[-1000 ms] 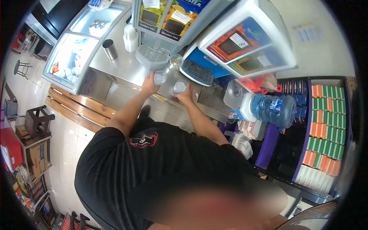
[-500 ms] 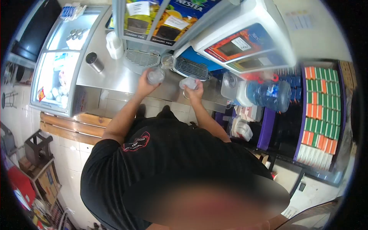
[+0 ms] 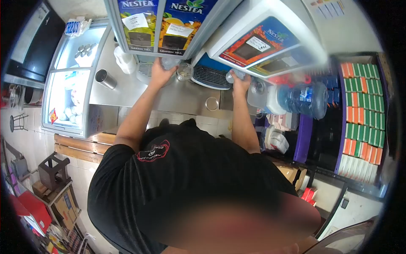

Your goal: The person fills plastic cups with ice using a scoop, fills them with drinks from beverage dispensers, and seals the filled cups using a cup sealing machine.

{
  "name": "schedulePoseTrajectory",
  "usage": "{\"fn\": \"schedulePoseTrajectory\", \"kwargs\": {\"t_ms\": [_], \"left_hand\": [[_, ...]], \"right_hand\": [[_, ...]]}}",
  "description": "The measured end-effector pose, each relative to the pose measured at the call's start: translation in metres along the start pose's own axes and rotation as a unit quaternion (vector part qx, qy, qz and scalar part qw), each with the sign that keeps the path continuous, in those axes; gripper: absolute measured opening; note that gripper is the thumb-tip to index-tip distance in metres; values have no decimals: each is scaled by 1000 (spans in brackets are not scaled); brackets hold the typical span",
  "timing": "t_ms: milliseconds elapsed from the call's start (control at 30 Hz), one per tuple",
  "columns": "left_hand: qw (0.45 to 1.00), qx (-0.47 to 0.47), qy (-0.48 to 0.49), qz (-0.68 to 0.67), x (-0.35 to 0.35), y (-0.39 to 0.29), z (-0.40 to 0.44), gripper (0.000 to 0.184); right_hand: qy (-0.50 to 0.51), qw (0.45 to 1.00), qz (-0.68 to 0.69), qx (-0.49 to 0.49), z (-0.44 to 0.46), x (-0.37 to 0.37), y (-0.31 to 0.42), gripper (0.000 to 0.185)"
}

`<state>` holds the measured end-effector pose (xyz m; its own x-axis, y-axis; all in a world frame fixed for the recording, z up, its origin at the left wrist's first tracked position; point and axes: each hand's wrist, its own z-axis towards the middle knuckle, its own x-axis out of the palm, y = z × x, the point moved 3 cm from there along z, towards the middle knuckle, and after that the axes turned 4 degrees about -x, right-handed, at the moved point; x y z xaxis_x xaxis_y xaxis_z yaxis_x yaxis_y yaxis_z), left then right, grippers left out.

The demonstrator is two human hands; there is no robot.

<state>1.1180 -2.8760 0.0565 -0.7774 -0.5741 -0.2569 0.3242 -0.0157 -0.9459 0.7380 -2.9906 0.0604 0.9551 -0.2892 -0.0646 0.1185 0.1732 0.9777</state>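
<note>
My left hand point(image 3: 160, 77) is closed around a clear plastic cup point(image 3: 170, 63). It holds the cup under the front of the left tea dispenser point(image 3: 158, 40), above its drip tray point(image 3: 144, 70). My right hand point(image 3: 241, 84) grips another clear plastic cup point(image 3: 232, 76) below the right tea dispenser point(image 3: 253, 46), near the right end of its drip tray point(image 3: 211, 78). Between the two machines stands a clear container point(image 3: 185, 72), close to my left fingers. The dispensers partly cover both cups, and what is inside them is hard to make out.
On the steel counter point(image 3: 127, 94) are a metal tumbler point(image 3: 105, 79), a white jug point(image 3: 124, 60) and a round ring point(image 3: 212, 103). A lit display fridge point(image 3: 67, 80) borders the left side. To the right are a large water bottle point(image 3: 302, 100) and a shelf of stacked boxes point(image 3: 363, 118).
Both hands have moved forward with their cups, the left to the left dispenser and the right outward to the right one. The view has shifted slightly. The ring on the counter is now uncovered.
</note>
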Motion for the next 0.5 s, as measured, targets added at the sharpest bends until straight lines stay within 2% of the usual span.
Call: {"fn": "schedulePoseTrajectory", "kwargs": {"t_ms": [100, 200, 300, 367, 433, 500], "left_hand": [[1000, -19, -14, 12, 2, 1, 12, 66], [999, -40, 32, 1, 7, 4, 18, 70], [999, -2, 26, -20, 10, 5, 13, 70], [997, -66, 39, -4, 7, 1, 5, 72], [997, -59, 40, 5, 11, 7, 1, 74], [999, -10, 38, -23, 15, 11, 3, 76]], "right_hand": [[12, 1000, 16, -13, 5, 10, 10, 78], [17, 1000, 6, -15, 6, 12, 16, 77], [24, 999, -21, 36, -5, -1, -12, 80], [-5, 997, -20, 71, -27, -9, -21, 82], [-4, 996, -52, 68, -42, -22, -23, 82], [9, 998, -46, 34, -46, -26, -17, 83]]}}
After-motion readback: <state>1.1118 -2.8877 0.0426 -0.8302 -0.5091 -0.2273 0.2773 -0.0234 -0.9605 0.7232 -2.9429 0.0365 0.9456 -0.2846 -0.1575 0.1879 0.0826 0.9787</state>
